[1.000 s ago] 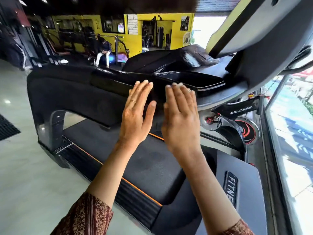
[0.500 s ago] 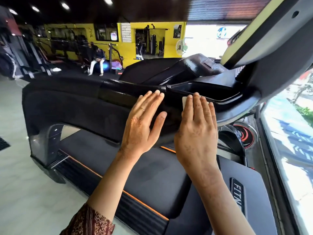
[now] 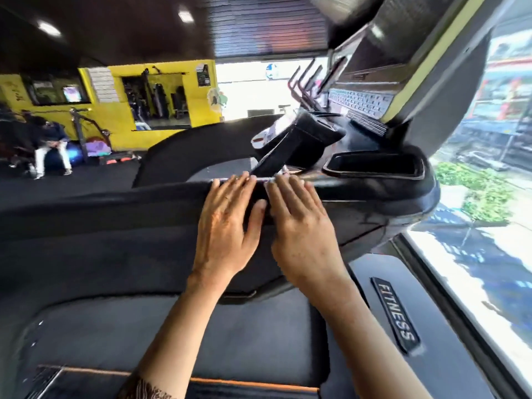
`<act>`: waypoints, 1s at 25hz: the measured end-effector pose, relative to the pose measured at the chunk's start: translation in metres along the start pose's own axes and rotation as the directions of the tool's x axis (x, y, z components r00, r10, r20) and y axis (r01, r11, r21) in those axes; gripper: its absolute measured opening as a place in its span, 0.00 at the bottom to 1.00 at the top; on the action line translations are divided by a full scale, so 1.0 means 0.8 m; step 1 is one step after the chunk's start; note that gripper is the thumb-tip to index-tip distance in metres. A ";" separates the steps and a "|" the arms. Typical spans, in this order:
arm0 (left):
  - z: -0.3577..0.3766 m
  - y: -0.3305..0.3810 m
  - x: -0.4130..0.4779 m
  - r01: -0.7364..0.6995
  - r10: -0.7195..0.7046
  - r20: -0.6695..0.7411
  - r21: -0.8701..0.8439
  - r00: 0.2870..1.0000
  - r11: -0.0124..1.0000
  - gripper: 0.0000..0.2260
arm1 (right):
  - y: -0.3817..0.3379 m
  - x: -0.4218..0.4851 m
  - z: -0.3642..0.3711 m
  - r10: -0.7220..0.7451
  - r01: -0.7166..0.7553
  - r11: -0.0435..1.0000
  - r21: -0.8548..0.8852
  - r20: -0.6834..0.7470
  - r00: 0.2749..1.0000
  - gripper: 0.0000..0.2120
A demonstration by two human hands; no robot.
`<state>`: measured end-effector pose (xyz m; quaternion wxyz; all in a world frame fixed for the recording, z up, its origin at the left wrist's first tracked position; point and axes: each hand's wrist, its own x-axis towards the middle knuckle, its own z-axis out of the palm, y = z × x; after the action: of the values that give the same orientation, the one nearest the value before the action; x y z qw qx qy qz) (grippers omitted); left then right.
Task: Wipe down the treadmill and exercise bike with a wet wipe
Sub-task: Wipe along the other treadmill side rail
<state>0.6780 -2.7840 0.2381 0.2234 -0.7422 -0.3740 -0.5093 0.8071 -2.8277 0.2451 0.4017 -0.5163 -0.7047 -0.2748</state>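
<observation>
A: Where do we have our hands?

B: On the treadmill [image 3: 359, 203], on the black bar [image 3: 115, 203] across its front. Our left hand [image 3: 227, 226] and right hand [image 3: 302, 228] lie flat there, just beside each other, fingers straight and pointing away from us.

A: Are we gripping anything?

B: No. Both palms are spread and pressed to the bar, with nothing curled round. A pale strip [image 3: 260, 180] shows along the fingertips, but it is blurred and we cannot tell what it is.

A: And the treadmill itself?

B: It is right in front of us. Its belt [image 3: 178, 335] lies below our forearms. A tray [image 3: 374, 164] sits in the console to the right of our right hand. The FITNESS badge [image 3: 395, 313] is lower down on that side, near the window [image 3: 475, 254].

A: Anything further off?

B: A person [image 3: 49, 142] sits far off to the left, before a yellow wall [image 3: 121, 133].
</observation>
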 end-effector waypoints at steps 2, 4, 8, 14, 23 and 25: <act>-0.002 -0.008 -0.003 -0.022 0.022 -0.003 0.031 1.000 0.999 0.20 | 0.024 -0.024 -0.012 -0.008 0.008 1.000 -0.008 0.025 1.000 0.26; -0.002 -0.013 -0.003 -0.051 0.051 0.001 0.017 0.999 0.999 0.20 | 0.069 -0.037 -0.035 0.194 -0.196 0.978 -0.071 -0.040 0.980 0.23; 0.001 -0.013 -0.003 -0.034 0.034 -0.031 -0.005 0.999 0.999 0.20 | 0.056 0.026 -0.021 0.351 -0.350 0.935 -0.060 -0.001 0.936 0.19; 0.000 -0.012 -0.002 -0.022 0.021 -0.043 -0.019 0.999 1.000 0.19 | 0.052 0.005 -0.049 0.184 -0.210 0.974 0.078 0.260 0.948 0.21; 0.001 -0.008 -0.004 0.006 -0.008 -0.043 -0.038 0.999 0.999 0.19 | 0.041 0.007 -0.045 0.105 -0.114 0.993 0.025 0.245 0.964 0.23; 0.001 -0.007 -0.004 0.016 -0.017 -0.047 -0.039 0.999 0.999 0.19 | 0.065 0.020 -0.054 0.310 -0.298 0.951 -0.086 0.293 0.905 0.20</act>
<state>0.6734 -2.7814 0.2347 0.2136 -0.7309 -0.3648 -0.5357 0.8665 -2.8378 0.2799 0.3165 -0.6634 -0.6633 -0.1406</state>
